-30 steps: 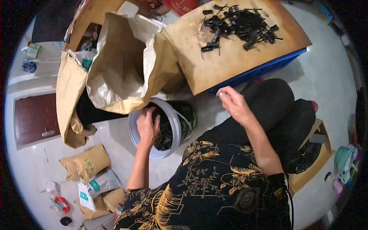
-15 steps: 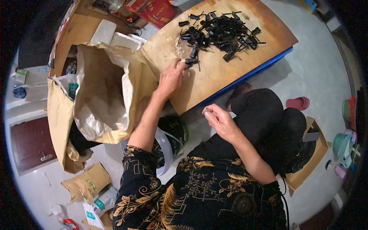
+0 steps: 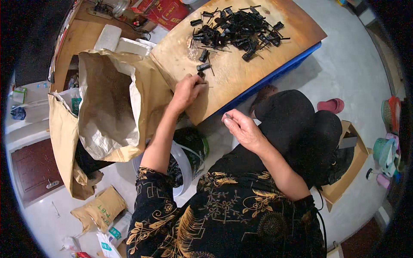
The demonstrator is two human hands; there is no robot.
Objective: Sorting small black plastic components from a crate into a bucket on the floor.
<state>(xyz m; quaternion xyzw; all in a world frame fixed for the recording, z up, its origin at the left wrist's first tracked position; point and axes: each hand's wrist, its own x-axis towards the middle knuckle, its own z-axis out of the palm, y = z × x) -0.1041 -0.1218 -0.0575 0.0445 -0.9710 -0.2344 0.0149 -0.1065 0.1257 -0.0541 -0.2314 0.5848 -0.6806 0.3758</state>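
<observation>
On the wooden board (image 3: 172, 56) lies a pile of small black plastic parts (image 3: 234, 30) with thin stems. My left hand (image 3: 187, 92) is at the board's near left edge, its fingertips closed on one small black plastic part (image 3: 201, 75); the fingers partly cover it. A few loose black parts (image 3: 203, 67) lie just beyond those fingers. Off the board's near edge, over my lap, my right hand (image 3: 245, 131) is closed in a pinch. A small greyish tip (image 3: 228, 115) shows between its thumb and forefinger, too small to name.
A large open paper sack (image 3: 109, 103) with a pale lining stands left of the board. Below my left forearm is a white bucket (image 3: 183, 167) holding black pieces. A blue bin (image 3: 275, 79) sits under the board. An open cardboard box (image 3: 344, 172) stands right of my knees.
My left hand has drawn slightly back toward me, now with a black part at its fingertips. The right hand stays pinched, nearly in place. The whole view has shifted a little.
</observation>
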